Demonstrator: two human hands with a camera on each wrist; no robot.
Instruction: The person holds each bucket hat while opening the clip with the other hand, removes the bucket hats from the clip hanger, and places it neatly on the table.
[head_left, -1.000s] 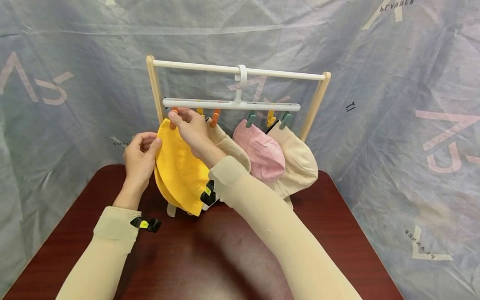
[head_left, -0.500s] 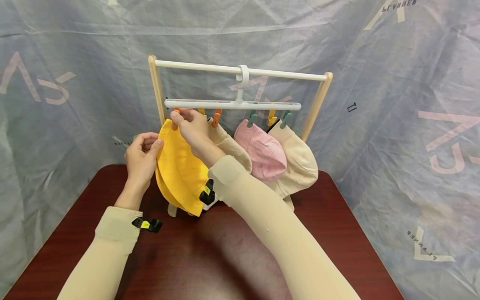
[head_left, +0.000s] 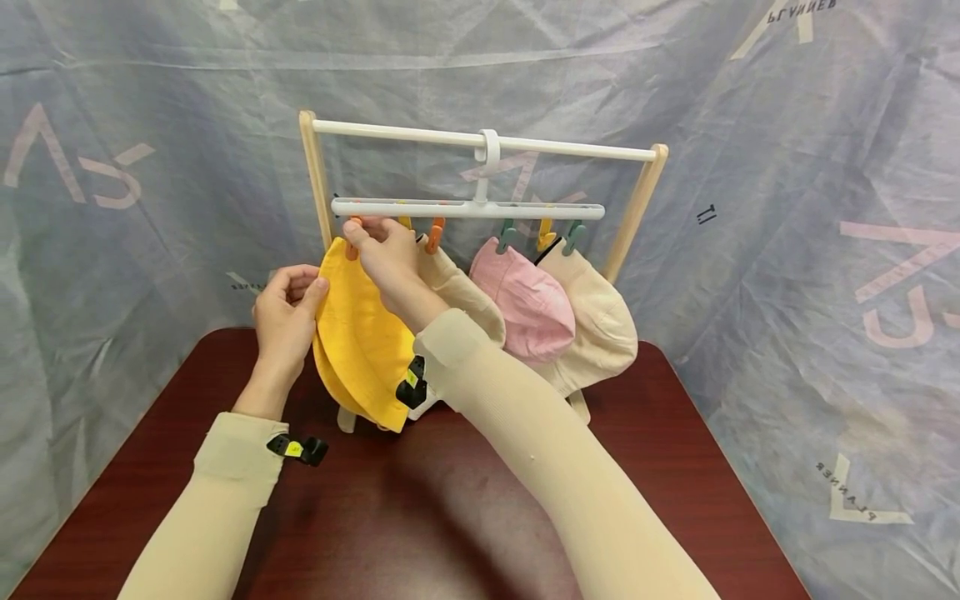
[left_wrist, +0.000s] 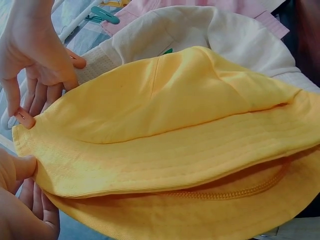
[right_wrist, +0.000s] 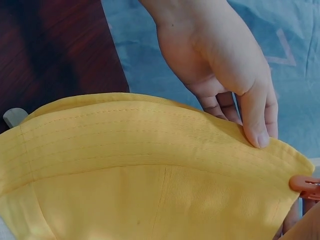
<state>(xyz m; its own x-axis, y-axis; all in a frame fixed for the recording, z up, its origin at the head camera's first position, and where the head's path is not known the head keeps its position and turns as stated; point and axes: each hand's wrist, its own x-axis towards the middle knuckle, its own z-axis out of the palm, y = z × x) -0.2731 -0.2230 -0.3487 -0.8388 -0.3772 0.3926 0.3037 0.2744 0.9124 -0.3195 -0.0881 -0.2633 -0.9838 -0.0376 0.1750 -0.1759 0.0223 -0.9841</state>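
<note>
A yellow bucket hat (head_left: 356,337) hangs at the left end of a white clip hanger (head_left: 450,209), its brim folded together. My left hand (head_left: 283,318) pinches the hat's left edge between thumb and fingers. Above it, my right hand (head_left: 392,265) pinches an orange clip (left_wrist: 24,119) at the hat's top corner. In the right wrist view, the orange clip (right_wrist: 303,185) sits on the brim's edge, and the left thumb presses on the yellow cloth nearby. The right hand partly covers the clip in the head view.
Right of the yellow hat hang a cream hat (head_left: 461,292), a pink hat (head_left: 528,308) and another cream hat (head_left: 596,321) on coloured clips. A rack with wooden posts (head_left: 636,208) and a white rail (head_left: 390,132) stands on the dark red table (head_left: 480,500).
Both hands keep their holds on the yellow hat and the orange clip. The whole head view has shifted slightly, with the scene a little further right.
</note>
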